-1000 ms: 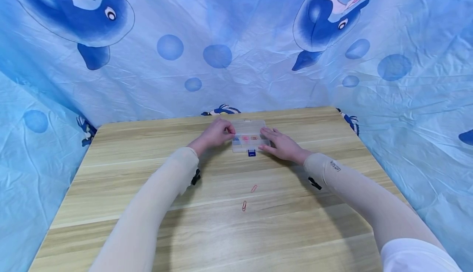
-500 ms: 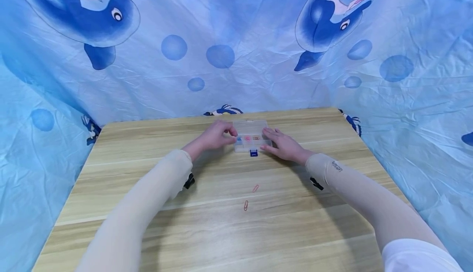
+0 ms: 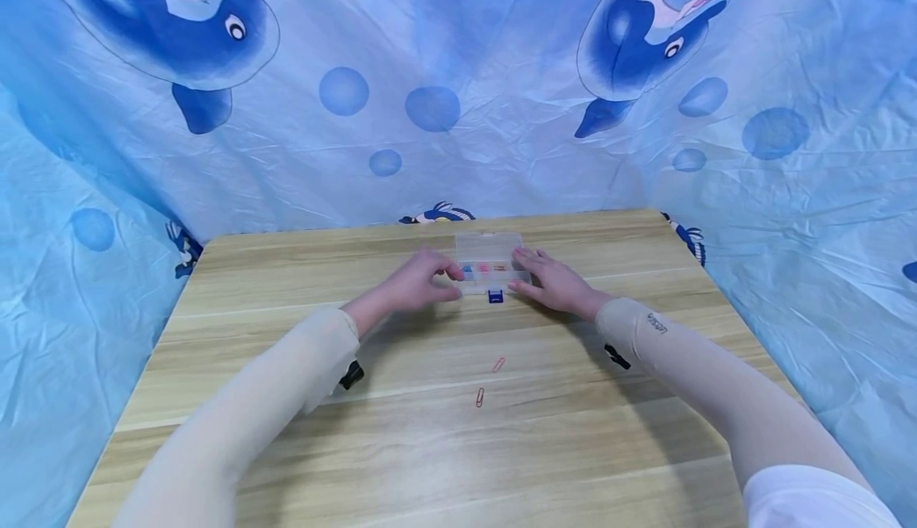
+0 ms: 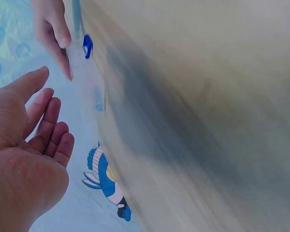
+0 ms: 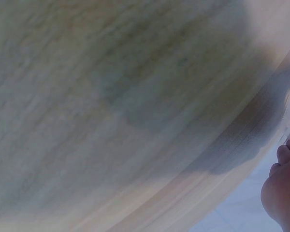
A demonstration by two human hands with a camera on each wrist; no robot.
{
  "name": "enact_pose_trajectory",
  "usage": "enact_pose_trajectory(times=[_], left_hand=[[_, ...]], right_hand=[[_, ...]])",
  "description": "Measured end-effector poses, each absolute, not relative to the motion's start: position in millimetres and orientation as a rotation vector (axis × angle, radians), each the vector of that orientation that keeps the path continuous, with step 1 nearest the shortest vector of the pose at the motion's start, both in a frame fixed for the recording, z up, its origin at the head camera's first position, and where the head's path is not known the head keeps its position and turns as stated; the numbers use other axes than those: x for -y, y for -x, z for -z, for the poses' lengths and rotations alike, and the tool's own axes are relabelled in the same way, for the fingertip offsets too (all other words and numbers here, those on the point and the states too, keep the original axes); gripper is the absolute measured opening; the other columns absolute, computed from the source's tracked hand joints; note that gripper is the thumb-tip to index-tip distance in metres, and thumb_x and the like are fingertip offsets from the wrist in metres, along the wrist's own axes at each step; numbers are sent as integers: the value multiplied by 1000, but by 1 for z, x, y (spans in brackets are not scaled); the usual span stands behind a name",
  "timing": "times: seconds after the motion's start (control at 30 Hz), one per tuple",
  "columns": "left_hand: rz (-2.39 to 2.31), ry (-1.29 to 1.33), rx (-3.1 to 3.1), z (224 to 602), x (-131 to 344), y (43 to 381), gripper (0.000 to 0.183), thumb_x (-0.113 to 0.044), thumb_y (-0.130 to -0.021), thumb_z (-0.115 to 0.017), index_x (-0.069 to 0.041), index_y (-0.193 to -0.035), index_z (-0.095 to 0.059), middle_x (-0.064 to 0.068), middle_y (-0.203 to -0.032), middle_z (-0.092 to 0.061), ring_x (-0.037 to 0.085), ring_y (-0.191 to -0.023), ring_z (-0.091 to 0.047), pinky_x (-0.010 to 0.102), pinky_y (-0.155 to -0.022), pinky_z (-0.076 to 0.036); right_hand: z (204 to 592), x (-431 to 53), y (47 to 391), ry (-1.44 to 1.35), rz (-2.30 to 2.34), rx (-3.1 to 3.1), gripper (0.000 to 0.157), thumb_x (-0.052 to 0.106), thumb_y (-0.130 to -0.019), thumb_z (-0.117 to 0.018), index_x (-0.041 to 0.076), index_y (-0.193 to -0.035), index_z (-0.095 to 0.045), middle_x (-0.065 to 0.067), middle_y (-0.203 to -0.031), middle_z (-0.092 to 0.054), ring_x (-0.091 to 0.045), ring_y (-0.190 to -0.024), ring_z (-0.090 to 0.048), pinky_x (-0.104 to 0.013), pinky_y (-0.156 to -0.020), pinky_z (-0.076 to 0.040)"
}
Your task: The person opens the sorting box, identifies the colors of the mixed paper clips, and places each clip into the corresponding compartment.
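Note:
A clear plastic compartment box [image 3: 474, 289] stands near the far edge of the table, its lid [image 3: 489, 246] raised at the back and its blue latch [image 3: 495, 296] hanging in front. Small blue, pink and orange-red pieces lie in its back compartments. At the box's left end is my left hand [image 3: 424, 279], thumb and fingers apart; the left wrist view shows nothing between them. My right hand [image 3: 555, 283] rests on the box's right end, thumb toward the front and fingers stretched toward the lid. Nearer me lie a pink paper clip [image 3: 498, 365] and a red paper clip [image 3: 480, 397].
The wood-grain table [image 3: 286, 273] ends a little behind the box. A blue curtain [image 3: 501, 146] printed with dolphins and bubbles hangs behind it and at both sides. Light sleeves cover both forearms, with a dark wrist device [image 3: 351, 374] under the left one.
My left thumb and fingertips have parted, and the hand has drawn back slightly toward me. The right hand stays on the box. The head view has shifted a little.

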State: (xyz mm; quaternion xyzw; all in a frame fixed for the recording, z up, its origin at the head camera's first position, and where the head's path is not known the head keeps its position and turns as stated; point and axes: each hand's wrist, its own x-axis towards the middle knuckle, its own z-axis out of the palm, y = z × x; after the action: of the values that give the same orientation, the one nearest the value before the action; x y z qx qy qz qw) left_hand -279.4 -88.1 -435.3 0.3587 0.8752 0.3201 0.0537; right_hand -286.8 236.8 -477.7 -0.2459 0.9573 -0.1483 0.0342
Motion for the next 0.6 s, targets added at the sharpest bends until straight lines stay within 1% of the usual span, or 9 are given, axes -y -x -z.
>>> enact_pose_trajectory(times=[0.2,0.43,0.53,0.6], left_hand=[[-978,-1084,-2647,436,88,258,30,-19,-95,-83,-4,-120,-76,7,-118,-75,28,-117,-61,50,-111,-41],[-1002,-1099,-2635,440,86,233,32,-19,-94,-84,-2,-119,-75,13,-117,-75,33,-116,-60,50,-107,-41],[-1013,-1106,-2631,441,83,221,33,-19,-93,-84,-1,-119,-75,13,-116,-75,33,-114,-60,50,-105,-41],[-1007,-1097,-2629,442,82,214,34,-21,-92,-85,-2,-119,-75,10,-116,-75,31,-114,-60,48,-105,-42]], right_hand=[[478,-236,287,767,458,-2944,83,59,-108,-54,8,-168,-30,-12,-175,-27,-44,-159,-24,-55,-129,-21],[477,-236,287,768,459,-2942,83,59,-108,-54,7,-167,-30,-13,-175,-27,-43,-160,-24,-54,-129,-20],[477,-237,288,764,454,-2939,84,61,-107,-53,7,-168,-29,-13,-175,-26,-44,-160,-24,-55,-129,-20],[477,-237,288,758,457,-2936,85,62,-107,-52,8,-168,-29,-12,-175,-25,-44,-160,-23,-55,-129,-20]])
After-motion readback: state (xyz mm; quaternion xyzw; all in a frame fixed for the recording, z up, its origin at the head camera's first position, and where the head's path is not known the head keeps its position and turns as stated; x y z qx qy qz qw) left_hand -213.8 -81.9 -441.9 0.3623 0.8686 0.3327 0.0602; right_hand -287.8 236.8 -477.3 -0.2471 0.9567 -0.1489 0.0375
